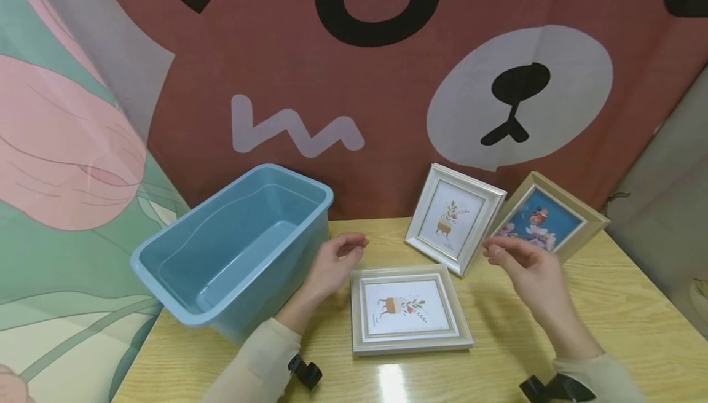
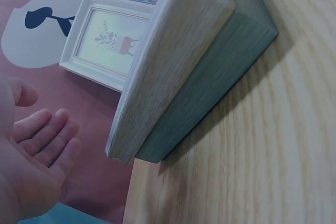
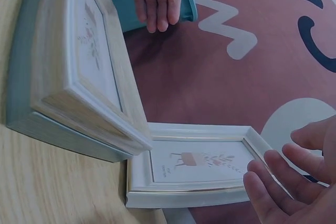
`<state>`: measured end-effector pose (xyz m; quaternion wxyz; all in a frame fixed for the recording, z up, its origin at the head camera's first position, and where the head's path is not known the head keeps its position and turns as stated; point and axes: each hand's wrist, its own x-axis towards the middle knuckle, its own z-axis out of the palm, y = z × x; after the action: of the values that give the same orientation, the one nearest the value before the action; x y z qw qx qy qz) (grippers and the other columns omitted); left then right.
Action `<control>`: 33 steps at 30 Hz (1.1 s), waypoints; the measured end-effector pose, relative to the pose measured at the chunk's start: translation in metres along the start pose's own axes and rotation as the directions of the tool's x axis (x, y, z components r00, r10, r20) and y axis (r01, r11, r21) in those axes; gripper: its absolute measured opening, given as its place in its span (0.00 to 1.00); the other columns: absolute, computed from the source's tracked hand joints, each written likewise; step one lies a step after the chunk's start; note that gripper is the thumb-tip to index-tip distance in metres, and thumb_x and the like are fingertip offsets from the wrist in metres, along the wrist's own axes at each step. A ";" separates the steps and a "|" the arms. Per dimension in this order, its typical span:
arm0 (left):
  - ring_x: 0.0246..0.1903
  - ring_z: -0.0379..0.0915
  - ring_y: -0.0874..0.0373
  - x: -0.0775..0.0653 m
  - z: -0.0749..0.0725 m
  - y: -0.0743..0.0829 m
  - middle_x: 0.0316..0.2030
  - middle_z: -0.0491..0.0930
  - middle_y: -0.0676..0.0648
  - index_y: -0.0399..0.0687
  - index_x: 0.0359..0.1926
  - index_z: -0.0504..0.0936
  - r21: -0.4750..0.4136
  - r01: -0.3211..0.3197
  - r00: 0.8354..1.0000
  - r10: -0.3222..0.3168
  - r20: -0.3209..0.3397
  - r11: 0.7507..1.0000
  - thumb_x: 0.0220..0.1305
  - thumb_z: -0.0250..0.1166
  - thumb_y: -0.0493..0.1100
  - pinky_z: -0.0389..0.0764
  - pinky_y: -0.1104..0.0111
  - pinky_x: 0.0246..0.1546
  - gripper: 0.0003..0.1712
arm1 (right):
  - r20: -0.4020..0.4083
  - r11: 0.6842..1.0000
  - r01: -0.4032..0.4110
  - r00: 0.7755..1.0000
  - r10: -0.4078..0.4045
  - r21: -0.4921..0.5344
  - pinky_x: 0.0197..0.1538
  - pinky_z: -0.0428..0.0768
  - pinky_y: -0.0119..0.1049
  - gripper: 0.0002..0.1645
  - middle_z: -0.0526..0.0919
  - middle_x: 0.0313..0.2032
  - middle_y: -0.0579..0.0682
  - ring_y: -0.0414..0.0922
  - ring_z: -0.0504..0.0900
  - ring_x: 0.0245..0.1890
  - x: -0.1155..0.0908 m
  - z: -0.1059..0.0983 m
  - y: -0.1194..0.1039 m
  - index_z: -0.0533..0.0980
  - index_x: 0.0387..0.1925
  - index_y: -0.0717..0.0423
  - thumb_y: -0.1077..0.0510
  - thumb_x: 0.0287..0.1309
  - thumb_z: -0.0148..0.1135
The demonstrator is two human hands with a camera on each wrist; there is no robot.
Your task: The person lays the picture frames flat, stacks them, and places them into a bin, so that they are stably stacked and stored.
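A beige picture frame [image 1: 357,309] with a plant print lies flat on the table, its thick grey-green lower part showing in the left wrist view. Behind it a white frame [image 1: 483,201] with a similar print stands tilted. To its right leans a tan frame [image 1: 587,222] with a blue flower picture. My left hand [image 1: 332,268] hovers between the blue bin and the flat frame, fingers loosely bent around nothing. My right hand [image 1: 533,277] holds nothing either; its relaxed fingers [image 3: 262,182] overlap the white frame's edge in the right wrist view.
A deep blue plastic bin [image 1: 287,268] stands on the left of the wooden table [image 1: 636,329], nothing visible inside. A cartoon-printed cloth [image 1: 387,83] hangs right behind the table. Each wrist wears a small black camera.
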<state>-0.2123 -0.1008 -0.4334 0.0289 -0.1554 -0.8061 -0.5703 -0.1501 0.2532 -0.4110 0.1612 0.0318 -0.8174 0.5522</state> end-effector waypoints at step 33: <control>0.61 0.84 0.39 0.006 0.001 0.006 0.57 0.89 0.36 0.32 0.61 0.84 -0.006 -0.002 1.000 0.002 0.022 1.000 0.77 0.62 0.36 0.83 0.46 0.66 0.17 | -0.063 1.000 -0.023 0.998 0.022 -0.002 0.47 0.85 0.18 0.21 0.86 0.42 0.19 0.26 0.89 0.40 0.012 -0.009 0.001 0.80 0.60 0.72 0.57 0.79 0.63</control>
<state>-0.2162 -0.0965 -0.4271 0.0200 -0.1625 -0.8046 -0.5708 -0.1601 0.2639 -0.4054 0.1805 0.0051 -0.8129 0.5538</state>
